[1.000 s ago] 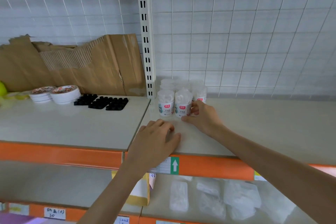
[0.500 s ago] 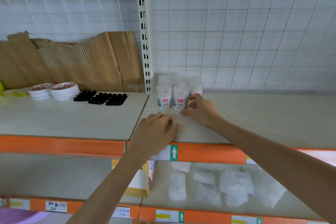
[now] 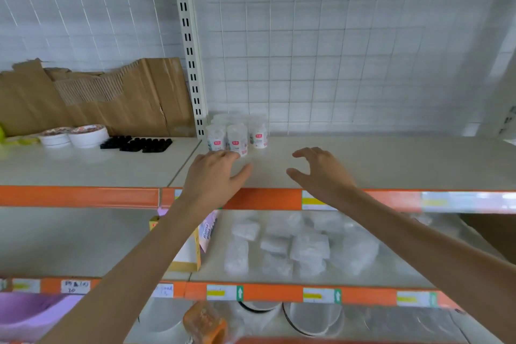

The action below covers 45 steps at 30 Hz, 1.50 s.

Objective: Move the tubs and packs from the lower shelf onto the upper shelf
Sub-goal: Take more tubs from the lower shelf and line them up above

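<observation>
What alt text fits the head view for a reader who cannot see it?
A person's empty left hand and right hand reach over the upper shelf beside a cluster of white tubs; clear packs lie on the lower shelf below.

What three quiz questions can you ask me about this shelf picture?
1. True or false: the right hand is holding a tub.
2. Where do the clear packs lie? A in a hand, B on the lower shelf, C on the floor.
3. Which hand is nearer the tubs?

Key:
1. False: it is open and empty.
2. B.
3. The left hand.
</observation>
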Each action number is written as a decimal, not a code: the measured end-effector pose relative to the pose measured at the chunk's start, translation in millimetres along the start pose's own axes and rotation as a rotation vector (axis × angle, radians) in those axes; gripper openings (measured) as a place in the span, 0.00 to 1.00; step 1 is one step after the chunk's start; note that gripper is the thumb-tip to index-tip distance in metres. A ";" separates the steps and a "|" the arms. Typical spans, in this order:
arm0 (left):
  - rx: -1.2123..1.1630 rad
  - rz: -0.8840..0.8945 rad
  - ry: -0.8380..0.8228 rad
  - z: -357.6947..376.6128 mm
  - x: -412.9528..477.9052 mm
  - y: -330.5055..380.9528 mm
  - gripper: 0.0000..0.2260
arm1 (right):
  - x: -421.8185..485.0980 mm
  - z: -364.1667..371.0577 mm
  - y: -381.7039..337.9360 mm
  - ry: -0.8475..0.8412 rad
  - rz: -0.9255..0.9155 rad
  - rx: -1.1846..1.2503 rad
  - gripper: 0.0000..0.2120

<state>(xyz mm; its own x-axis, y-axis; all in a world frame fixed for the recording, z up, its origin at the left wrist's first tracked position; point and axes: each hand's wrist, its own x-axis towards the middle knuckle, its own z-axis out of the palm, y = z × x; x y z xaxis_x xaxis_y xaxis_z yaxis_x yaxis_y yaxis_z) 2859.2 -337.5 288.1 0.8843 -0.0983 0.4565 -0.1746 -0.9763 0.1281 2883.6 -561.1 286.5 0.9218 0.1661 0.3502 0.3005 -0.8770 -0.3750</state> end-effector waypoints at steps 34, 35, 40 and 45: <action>-0.117 0.222 -0.273 157.9 -92.4 195.7 0.24 | -159.5 46.9 228.9 0.000 0.075 -0.177 0.17; -0.127 0.217 -0.276 173.8 -76.6 199.1 0.24 | -150.0 52.7 246.0 0.008 0.082 -0.208 0.18; -0.089 0.153 -0.247 217.2 -3.6 203.0 0.20 | -107.1 55.0 305.9 -0.049 0.068 -0.454 0.22; -0.043 0.199 -0.310 263.4 52.7 218.9 0.22 | -59.8 66.1 361.5 -0.211 0.035 -0.782 0.27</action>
<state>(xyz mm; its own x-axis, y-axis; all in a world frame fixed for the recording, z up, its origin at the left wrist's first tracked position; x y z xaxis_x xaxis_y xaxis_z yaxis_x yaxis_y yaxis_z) 2981.6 -607.2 108.4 0.9192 -0.3457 0.1884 -0.3687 -0.9237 0.1037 2953.3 -858.2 73.3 0.9778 0.1457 0.1505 0.0846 -0.9318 0.3529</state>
